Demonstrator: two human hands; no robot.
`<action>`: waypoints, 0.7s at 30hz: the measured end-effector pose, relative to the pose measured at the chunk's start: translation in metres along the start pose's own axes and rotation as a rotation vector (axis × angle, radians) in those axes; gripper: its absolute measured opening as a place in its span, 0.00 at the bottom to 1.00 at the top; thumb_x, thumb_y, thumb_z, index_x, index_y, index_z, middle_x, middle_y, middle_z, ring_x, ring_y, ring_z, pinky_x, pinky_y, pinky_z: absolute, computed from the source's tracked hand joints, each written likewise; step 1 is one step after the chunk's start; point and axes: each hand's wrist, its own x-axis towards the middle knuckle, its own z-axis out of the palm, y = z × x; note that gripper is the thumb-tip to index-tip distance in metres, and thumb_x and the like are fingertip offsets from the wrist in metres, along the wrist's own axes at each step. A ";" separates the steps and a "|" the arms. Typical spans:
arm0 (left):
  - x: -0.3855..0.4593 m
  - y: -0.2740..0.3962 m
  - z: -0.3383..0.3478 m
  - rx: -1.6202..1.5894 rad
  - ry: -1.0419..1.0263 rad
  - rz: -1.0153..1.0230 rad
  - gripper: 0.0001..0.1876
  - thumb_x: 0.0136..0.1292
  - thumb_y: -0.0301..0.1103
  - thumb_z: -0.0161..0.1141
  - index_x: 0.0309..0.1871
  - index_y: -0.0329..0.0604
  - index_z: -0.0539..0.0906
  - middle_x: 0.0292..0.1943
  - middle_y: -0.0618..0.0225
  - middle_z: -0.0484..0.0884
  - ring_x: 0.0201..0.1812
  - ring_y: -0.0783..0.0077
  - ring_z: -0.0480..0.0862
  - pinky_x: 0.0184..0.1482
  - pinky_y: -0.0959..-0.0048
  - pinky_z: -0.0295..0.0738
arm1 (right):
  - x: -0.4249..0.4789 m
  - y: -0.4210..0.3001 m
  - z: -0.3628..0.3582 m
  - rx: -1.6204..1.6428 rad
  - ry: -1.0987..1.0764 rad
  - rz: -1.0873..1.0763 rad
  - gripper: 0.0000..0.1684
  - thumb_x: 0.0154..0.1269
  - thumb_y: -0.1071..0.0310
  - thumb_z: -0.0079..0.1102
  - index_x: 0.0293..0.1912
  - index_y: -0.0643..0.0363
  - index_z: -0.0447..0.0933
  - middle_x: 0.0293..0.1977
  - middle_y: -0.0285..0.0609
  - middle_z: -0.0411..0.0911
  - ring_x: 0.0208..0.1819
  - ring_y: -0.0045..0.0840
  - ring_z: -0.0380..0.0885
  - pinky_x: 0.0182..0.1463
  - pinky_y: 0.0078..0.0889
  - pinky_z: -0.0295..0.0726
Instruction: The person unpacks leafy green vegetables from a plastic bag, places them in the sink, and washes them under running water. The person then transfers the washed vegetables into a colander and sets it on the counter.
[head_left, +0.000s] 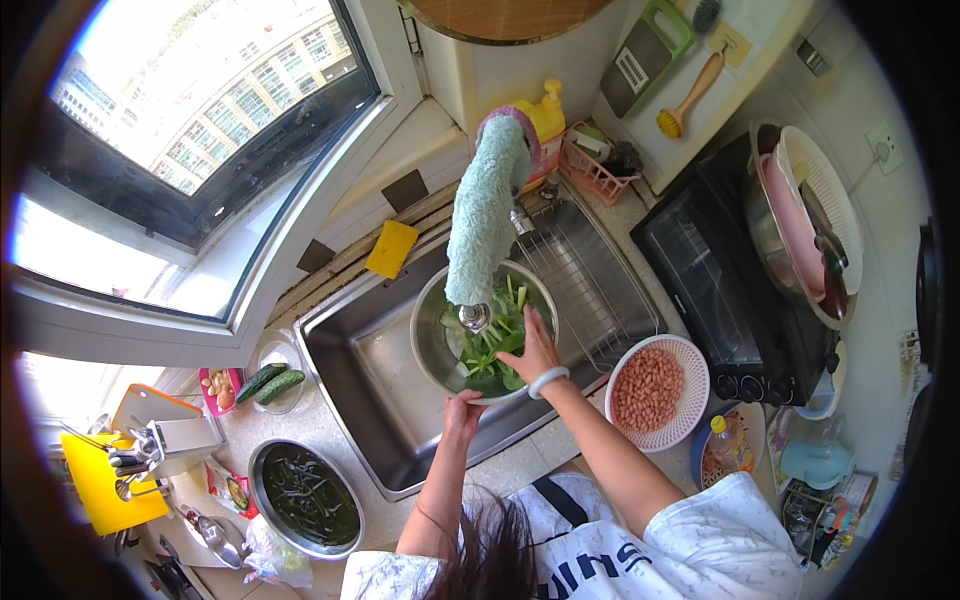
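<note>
A round stainless steel bowl (427, 352) stands tilted over the sink (352, 390), under a faucet (474, 316) wrapped in pale green towelling (487, 202). Leafy green vegetables (487, 349) lie in the bowl. My left hand (463, 414) grips the bowl's near rim, its fingertips over the edge. Above the greens at the bowl's right side is my right hand (534, 351), fingers spread and thumb apart; it appears to touch the leaves without holding any. A pale bangle circles the right wrist.
On the left counter are an oval basin of dark strips in liquid (306, 495), two cucumbers (270, 382) and a knife block (180, 442). A white colander of peanuts (660, 386) sits right, beside a black toaster oven (720, 277). A wire rack (592, 277) spans the sink's right part.
</note>
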 end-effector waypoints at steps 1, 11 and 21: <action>0.006 -0.003 -0.004 -0.022 -0.006 -0.014 0.17 0.50 0.14 0.51 0.46 0.24 0.70 0.46 0.51 0.77 0.45 0.53 0.80 0.50 0.55 0.79 | 0.003 -0.004 0.009 -0.012 0.009 0.047 0.60 0.44 0.58 0.73 0.69 0.59 0.45 0.65 0.65 0.50 0.65 0.51 0.56 0.64 0.42 0.63; 0.009 -0.005 -0.016 0.020 0.099 -0.049 0.15 0.50 0.14 0.50 0.44 0.32 0.71 0.35 0.56 0.78 0.33 0.57 0.82 0.36 0.57 0.82 | 0.036 0.009 0.084 -0.214 -0.496 -0.039 0.36 0.49 0.71 0.63 0.60 0.50 0.64 0.61 0.56 0.57 0.56 0.50 0.65 0.58 0.44 0.70; 0.013 -0.005 -0.028 -0.110 0.096 -0.011 0.16 0.49 0.14 0.50 0.44 0.31 0.71 0.40 0.53 0.78 0.37 0.54 0.82 0.40 0.55 0.82 | 0.014 -0.035 0.043 -0.562 -0.625 -0.258 0.46 0.54 0.52 0.63 0.69 0.41 0.51 0.66 0.52 0.53 0.69 0.50 0.45 0.66 0.66 0.45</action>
